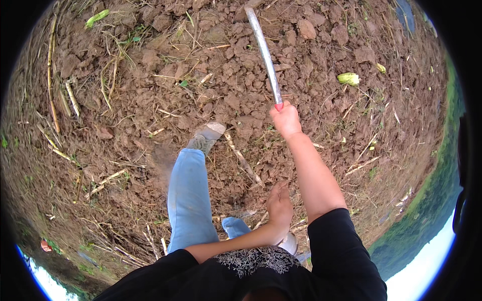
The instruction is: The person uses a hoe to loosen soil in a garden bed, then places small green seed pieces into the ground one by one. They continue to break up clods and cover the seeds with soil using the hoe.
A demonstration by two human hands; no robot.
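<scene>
Closed around the red-ended grip of a metal-handled digging tool (263, 49) is my right hand (287, 118), stretched out in front of me. The silvery handle runs away to the top of the view, where its head sits at the soil and is hard to make out, partly soil-coloured. My left hand (280, 209) is held near my body, low and centre, its fingers together and pointing forward; whether it holds anything does not show. Just below its wrist is part of a whitish round container (289, 243), mostly hidden by my arm and shirt.
Cloddy brown soil (233, 101) with dry stalks (243, 158) surrounds my shoe (207, 137). A pale green vegetable piece (348, 78) lies to the right, another (97, 18) at the upper left. Long stalks (51, 75) lie at the left.
</scene>
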